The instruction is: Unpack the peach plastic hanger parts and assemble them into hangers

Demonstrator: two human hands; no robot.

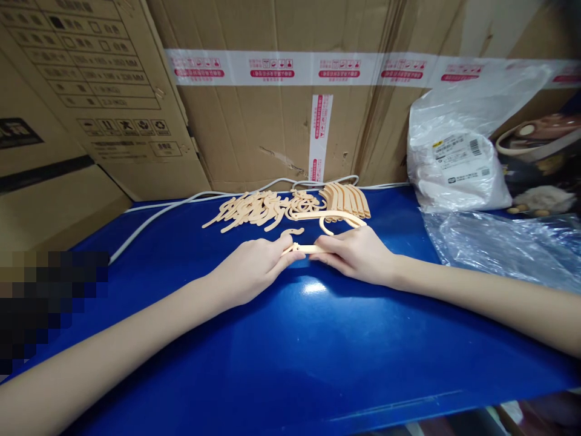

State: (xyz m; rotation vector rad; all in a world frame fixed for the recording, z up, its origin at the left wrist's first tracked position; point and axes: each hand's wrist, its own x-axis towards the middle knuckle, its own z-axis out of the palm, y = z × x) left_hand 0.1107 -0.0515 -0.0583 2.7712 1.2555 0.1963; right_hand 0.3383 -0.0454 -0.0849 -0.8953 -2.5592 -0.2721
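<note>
A cream piece (308, 249) is pinched by the fingers of the left hand (253, 269) and the right hand (363, 254), in front of the pile (254, 209) on the table (290, 363). Its narrow joint (296, 247) could be cracked if twisted too hard; the pile could be scattered if grip is lost.

This place seems to be a small workshop or a packing corner. Behind the blue table (254, 351) rises a wall of cardboard (254, 127), crossed by printed tape (284, 68), and at the left stands a printed carton (104, 136). Many similar pale curved pieces (252, 209) lie in a heap, near a labelled plastic bag (454, 175).
</note>
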